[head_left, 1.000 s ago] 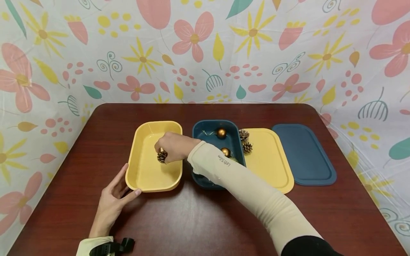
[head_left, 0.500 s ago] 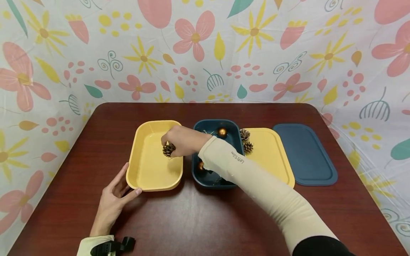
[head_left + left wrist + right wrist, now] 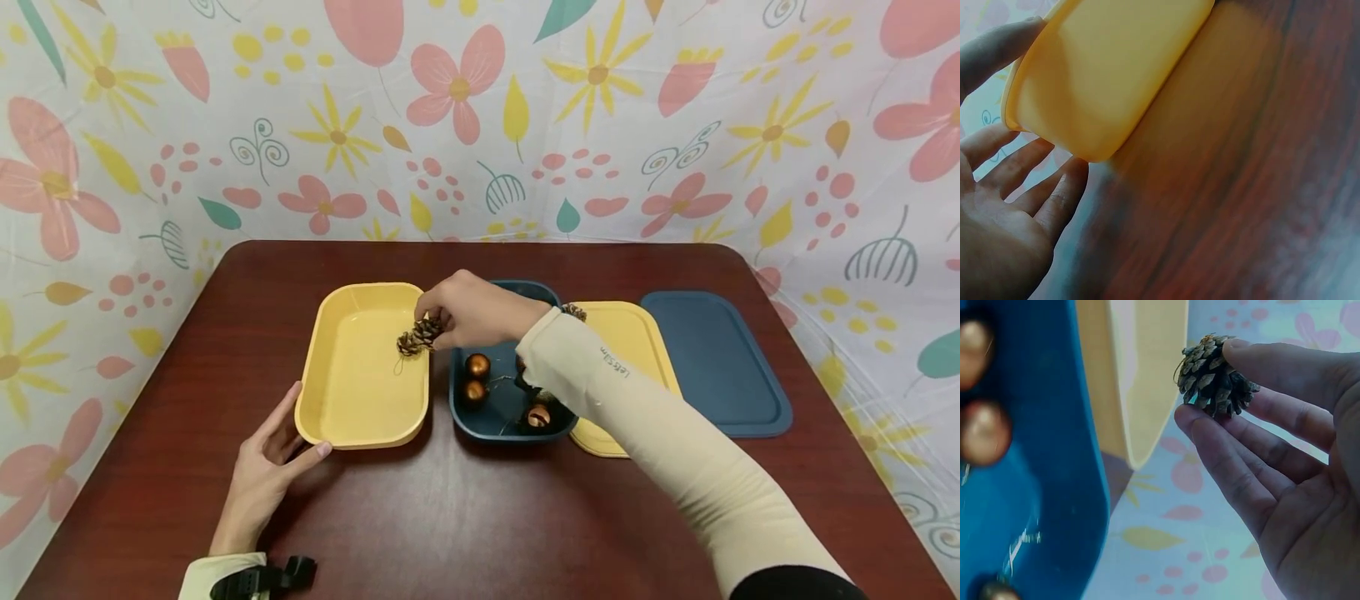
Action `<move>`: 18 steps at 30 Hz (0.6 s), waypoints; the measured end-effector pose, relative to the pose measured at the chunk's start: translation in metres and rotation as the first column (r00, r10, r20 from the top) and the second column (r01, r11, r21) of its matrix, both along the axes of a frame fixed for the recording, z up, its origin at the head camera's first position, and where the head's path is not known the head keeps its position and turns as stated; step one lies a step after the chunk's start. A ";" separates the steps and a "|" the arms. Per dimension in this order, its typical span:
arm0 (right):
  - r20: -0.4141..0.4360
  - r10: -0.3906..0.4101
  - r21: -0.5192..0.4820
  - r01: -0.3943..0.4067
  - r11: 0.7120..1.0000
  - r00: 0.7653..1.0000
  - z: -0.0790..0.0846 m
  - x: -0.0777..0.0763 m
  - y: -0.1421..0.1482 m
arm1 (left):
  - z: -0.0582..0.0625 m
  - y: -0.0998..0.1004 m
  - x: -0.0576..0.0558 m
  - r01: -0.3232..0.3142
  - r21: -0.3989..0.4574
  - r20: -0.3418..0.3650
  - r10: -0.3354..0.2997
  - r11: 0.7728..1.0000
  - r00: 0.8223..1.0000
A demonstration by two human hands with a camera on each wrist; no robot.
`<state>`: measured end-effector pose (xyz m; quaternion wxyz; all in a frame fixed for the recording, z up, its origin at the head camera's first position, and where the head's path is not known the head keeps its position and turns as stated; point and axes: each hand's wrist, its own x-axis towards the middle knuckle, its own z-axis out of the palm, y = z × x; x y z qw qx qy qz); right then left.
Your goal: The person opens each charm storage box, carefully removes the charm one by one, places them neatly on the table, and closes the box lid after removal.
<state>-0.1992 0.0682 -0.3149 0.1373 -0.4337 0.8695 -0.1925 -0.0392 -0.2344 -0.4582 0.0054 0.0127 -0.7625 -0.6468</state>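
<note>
- Head view: a person's left grip [image 3: 258,475] spreads round the near left corner of a yellow box [image 3: 352,392], fingers extended and thumb against the near wall, touching without curling tight; this seems meant to steady the box on the reddish-brown counter [image 3: 450,517].
- The right grip [image 3: 480,308] pinches a brown pinecone [image 3: 1216,378] firmly between thumb and fingertips at the yellow box's right rim, its thin loop [image 3: 399,365] dangling. Holding it by the fingertips probably spares the scales. From above it looks like two lumps; whether a second cone is held, I cannot tell.
- Just right of the yellow box stands a dark blue box [image 3: 487,421] of bronze baubles [image 3: 477,365]; its walls likely keep them from rolling.
- Farther right, a yellow lid [image 3: 633,342] and a dark blue lid [image 3: 720,367] lie flat, perhaps set aside for access. Another cone [image 3: 574,312] peeks out above the sleeve [image 3: 652,417].
- Compared with half a second ago, the right grip and its cone have shifted rightward, from inside the yellow box to its rim. Two baubles on the left are now fully visible; the left grip stays put.
</note>
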 end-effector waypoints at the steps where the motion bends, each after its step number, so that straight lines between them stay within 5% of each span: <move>1: 0.003 0.001 -0.010 -0.001 1.000 1.000 0.001 -0.001 0.004 | 0.000 0.000 0.000 0.001 0.001 -0.004 -0.001 1.000 1.000; 18: 0.069 -0.039 -0.134 0.048 0.990 0.997 0.017 -0.007 0.056 | -0.002 -0.001 0.000 0.008 0.023 -0.025 -0.008 1.000 1.000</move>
